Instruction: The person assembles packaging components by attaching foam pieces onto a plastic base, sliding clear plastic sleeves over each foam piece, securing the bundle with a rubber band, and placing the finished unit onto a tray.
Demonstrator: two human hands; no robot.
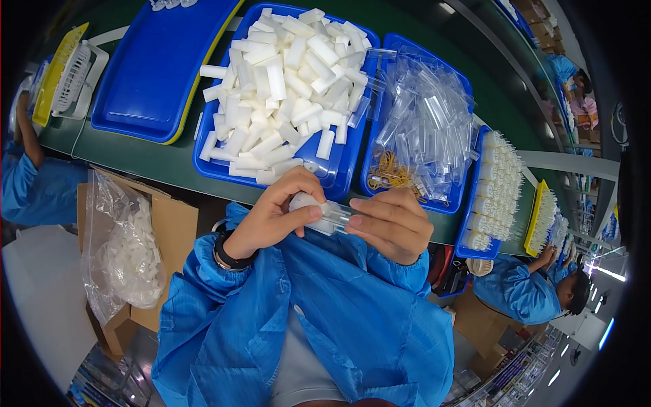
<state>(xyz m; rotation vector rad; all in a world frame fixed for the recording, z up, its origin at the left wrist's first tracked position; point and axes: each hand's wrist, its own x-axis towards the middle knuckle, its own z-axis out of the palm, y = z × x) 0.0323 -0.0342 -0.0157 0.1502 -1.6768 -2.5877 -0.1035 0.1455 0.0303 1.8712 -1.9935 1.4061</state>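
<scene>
In front of my chest my left hand [285, 205] is closed round a small bundle of clear plastic tubes [333, 214] with a white rounded part at its left end. My right hand [395, 224] pinches the right end of the same bundle between thumb and fingers. Just beyond my hands stands a blue tray [202, 150] heaped with white foam blocks [277, 80]. To its right, another blue tray [449, 203] holds many clear plastic tubes [434, 112] and a clump of yellowish rubber bands [388, 171].
At the right, a blue tray [468, 252] carries rows of white spiky parts [494, 190]. A bare blue tray [146, 74] lies at the left. Below it, a cardboard box [178, 224] holds a plastic bag of white pieces [135, 254]. People in blue work at both sides.
</scene>
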